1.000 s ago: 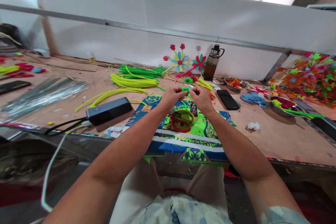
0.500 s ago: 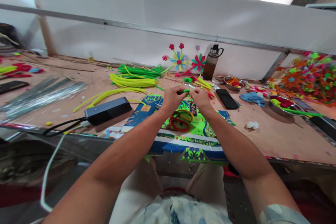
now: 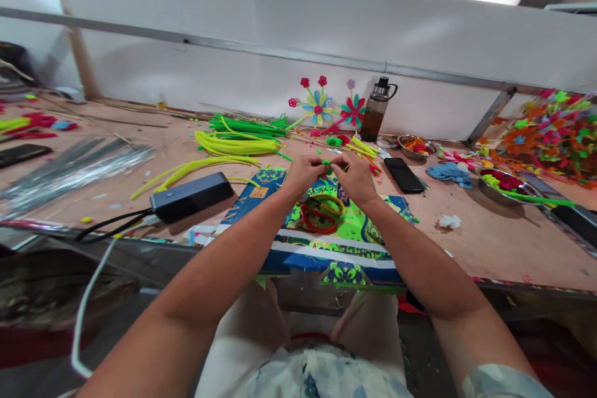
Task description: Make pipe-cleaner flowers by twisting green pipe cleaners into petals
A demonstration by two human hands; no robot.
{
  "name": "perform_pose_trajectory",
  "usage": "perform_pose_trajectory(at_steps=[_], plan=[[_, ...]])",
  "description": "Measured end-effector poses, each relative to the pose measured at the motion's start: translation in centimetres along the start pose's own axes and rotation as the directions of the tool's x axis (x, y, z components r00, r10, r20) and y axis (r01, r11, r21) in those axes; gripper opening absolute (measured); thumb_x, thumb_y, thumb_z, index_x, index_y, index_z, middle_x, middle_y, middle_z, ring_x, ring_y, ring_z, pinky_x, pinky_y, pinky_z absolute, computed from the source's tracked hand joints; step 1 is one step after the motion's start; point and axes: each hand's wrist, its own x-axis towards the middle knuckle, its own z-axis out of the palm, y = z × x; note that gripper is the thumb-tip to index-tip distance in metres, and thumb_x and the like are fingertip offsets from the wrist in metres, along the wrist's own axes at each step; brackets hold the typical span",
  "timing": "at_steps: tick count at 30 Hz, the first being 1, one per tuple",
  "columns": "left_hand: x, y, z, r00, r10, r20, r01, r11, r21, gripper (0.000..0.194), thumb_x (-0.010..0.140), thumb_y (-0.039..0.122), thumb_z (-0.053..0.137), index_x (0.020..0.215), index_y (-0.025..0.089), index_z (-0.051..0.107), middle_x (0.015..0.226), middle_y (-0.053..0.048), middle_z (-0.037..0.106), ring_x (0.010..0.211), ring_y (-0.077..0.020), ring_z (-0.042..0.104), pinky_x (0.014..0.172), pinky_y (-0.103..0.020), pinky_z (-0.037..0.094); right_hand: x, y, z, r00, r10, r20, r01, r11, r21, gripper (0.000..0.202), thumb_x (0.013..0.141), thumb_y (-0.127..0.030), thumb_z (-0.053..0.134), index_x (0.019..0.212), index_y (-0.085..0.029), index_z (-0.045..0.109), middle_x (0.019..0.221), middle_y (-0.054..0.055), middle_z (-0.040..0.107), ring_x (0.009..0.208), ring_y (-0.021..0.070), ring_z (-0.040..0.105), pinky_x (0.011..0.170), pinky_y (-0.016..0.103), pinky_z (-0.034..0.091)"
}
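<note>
Between my fingertips, above the far part of a blue-and-green printed board (image 3: 261,199), is a small piece of green pipe cleaner (image 3: 327,165). My left hand (image 3: 303,173) pinches it from the left, and my right hand (image 3: 355,177) grips it from the right. The fingers hide much of the piece, so its exact shape is unclear. Just below my hands, scissors with red and yellow handles (image 3: 321,224) lie on the board; their blades are mostly covered by my left hand.
Yellow pipe cleaners (image 3: 237,146) and green ones (image 3: 249,126) lie left of my hands, behind a black power bank (image 3: 192,196). Pipe-cleaner flowers (image 3: 318,109) and a bottle (image 3: 374,113) stand at the back. Rightward are a phone (image 3: 403,175), a blue cloth (image 3: 450,175) and a metal bowl (image 3: 529,191).
My fingers have shifted slightly around the green piece, and my right hand has turned a little. The scissors and surrounding things stay where they were.
</note>
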Motion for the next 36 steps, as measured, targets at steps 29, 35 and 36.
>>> perform_pose_trajectory(at_steps=[29,35,36], plan=[[-0.3,0.4,0.1,0.999,-0.041,0.009,0.041,0.999,0.000,0.021,0.058,0.032,0.076,0.068,0.014,0.070,0.054,0.000,0.059,0.049,-0.0087,0.047,0.047,-0.021,0.033,-0.1,0.8,0.8,0.997,0.069,-0.028,-0.068,0.997,0.034,0.011,0.080,-0.025,0.054,0.078,-0.019,0.062,0.079,0.004,0.064,0.077,0.0180,0.056,0.076,0.031,0.044],[-0.3,-0.1,0.7,0.991,-0.131,-0.013,0.123,0.957,-0.261,0.031,0.050,0.031,0.083,0.072,0.015,0.067,0.062,0.000,0.062,0.053,-0.0075,0.050,0.049,-0.020,0.035,0.2,1.8,1.6,0.946,0.322,-0.044,-0.292,0.901,0.322,0.020,0.077,-0.037,0.053,0.077,-0.018,0.057,0.068,-0.001,0.058,0.061,0.0125,0.051,0.061,0.026,0.042],[-0.3,-0.2,0.7,0.989,-0.149,-0.015,0.139,0.949,-0.284,0.033,0.050,0.032,0.084,0.072,0.015,0.067,0.063,-0.001,0.062,0.054,-0.0078,0.051,0.049,-0.020,0.035,0.2,1.9,1.6,0.943,0.331,-0.043,-0.297,0.892,0.340,0.020,0.077,-0.038,0.054,0.076,-0.018,0.057,0.067,-0.002,0.058,0.060,0.0122,0.051,0.060,0.025,0.042]])
